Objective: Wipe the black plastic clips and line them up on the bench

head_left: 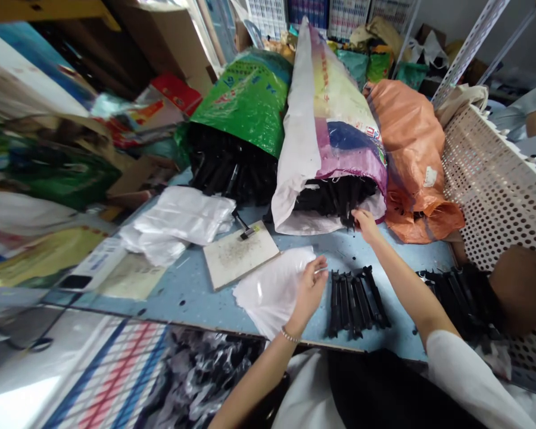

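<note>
My left hand (310,289) rests on a stack of thin clear plastic bags (270,289) at the table's near edge, fingers pinching the top bag. My right hand (365,225) reaches into the mouth of a white and purple woven sack (321,137) and grips black plastic parts (335,196) that spill from it. A row of the same black parts (355,298) lies on the blue table (192,292) between my forearms.
A green sack (245,101) of black parts lies left of the white one, an orange sack (411,149) to its right. A white board with a clip (240,253), more white bags (178,223), a perforated basket (495,190) and another heap of black parts (455,292) surround the table.
</note>
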`<state>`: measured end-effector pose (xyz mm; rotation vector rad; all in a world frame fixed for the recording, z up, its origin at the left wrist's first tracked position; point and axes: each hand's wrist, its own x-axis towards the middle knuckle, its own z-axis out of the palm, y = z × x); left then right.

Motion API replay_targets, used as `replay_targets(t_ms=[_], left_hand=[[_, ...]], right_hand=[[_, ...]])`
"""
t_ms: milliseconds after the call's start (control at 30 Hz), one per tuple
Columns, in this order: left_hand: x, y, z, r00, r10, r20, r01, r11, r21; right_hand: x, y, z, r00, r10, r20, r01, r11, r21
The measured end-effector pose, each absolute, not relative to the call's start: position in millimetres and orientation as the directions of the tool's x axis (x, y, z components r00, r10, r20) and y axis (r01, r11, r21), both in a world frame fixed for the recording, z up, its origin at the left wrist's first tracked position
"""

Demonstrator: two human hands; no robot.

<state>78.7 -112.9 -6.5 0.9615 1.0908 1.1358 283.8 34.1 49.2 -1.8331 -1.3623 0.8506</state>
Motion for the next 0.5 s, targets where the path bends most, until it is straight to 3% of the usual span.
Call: replay_targets(t_ms=[67,133,200,267,333,400,500], left_hand=[[84.1,-93.1,8.1,0.119,0.977,-0.178,-0.36,0.209,0.909],[91.7,-80.1,22.2,0.224,0.959,-0.175,-0.526,0.27,0.806],[98.1,-77.1,34.1,0.38,0.908,-0.177,-0.614,0.39,0.686],[100.7,-82.4,42.6,0.514,0.837,-0.189,-0.605,0.509,0.612],[98.4,-91.2,48.4,0.528,0.823,-0.209,-0.568,0.526,0.633],[91.8,-98.1,53.0,0.452,0.862,-0.231,-0.525,0.466,0.713],[79.0,-100.6,61.2,0.359,0.899,-0.249,-0.44,0.399,0.805]], right_hand=[[278.5,-14.3,39.3,0.135,0.984,-0.117,0.406,-0.162,-0.899],[268.6,-59.6,29.6,-0.075,0.99,-0.122,0.154,-0.109,-0.982],[257.7,-94.3,22.5,-0.231,0.959,-0.164,-0.079,-0.186,-0.979],[251.0,-115.2,20.5,-0.358,0.903,-0.236,-0.133,-0.3,-0.945],[251.3,-123.6,25.2,-0.437,0.853,-0.286,0.028,-0.305,-0.952],[257.1,-123.7,35.9,-0.406,0.882,-0.241,0.314,-0.113,-0.943],[266.4,-117.4,55.7,-0.314,0.947,0.066,0.635,0.262,-0.727]])
